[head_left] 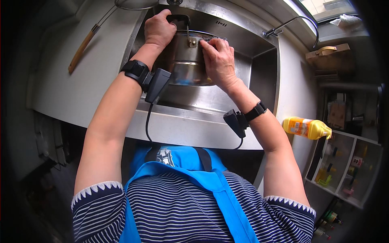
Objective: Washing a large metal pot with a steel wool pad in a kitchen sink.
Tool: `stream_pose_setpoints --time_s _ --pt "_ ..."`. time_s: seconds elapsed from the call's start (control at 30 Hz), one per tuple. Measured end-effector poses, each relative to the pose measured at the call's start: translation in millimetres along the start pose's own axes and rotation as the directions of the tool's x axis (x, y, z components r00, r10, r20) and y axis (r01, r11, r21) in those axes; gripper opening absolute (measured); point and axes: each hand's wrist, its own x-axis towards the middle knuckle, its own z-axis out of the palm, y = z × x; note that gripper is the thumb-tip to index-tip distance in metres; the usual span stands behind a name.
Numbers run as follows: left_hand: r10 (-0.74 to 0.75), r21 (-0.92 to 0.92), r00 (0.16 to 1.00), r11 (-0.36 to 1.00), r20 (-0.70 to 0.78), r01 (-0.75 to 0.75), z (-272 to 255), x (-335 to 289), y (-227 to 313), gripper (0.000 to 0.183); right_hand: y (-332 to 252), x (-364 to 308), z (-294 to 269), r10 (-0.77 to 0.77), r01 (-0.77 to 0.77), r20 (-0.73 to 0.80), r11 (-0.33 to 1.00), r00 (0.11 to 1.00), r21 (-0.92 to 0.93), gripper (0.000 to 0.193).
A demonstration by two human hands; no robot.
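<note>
Printed blue apron (186, 158), labelled bottle (308, 128), steel pot (186, 58)

"What's on the white worktop (93, 77), left side?"
"A wire-rimmed utensil (95, 28) with a wooden handle."
"And to the right?"
"A yellow bottle (310, 128); farther up, a curved metal faucet (300, 17)."

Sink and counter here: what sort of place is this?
Probably a kitchen: there's a steel sink, a curved tap beside it and a metal pot inside.
</note>
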Motion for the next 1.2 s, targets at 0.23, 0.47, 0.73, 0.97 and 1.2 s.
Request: stream_pose_setpoints --time_s 0.23,0.47,0.73,0.97,1.2 --pt "0.027 0.018 0.999 1.0 -0.046 -0.026 2 0 2 0.023 1 -14 -8 -0.009 0.01 0.053 1.0 0.999 -0.011 0.033" --pt "0.019 0.021 1.0 1.0 -0.015 -0.019 -2 0 -3 0.019 -4 -13 -5 -0.049 0.051 0.071 0.998 0.996 -0.026 0.033" --pt "0.029 0.007 0.999 1.0 -0.046 -0.028 0 -2 -2 0.018 3 11 2 -0.006 0.005 0.054 1.0 0.999 0.027 0.029" --pt "-0.001 0.001 0.999 1.0 -0.047 0.001 1 -4 -1 0.017 1 20 7 -0.02 0.025 -0.039 0.988 0.999 0.15 0.027" --pt "0.031 -0.013 0.997 0.999 -0.065 -0.032 8 -5 0 0.016 -2 21 5 -0.16 0.162 0.062 0.987 0.985 -0.014 0.022"
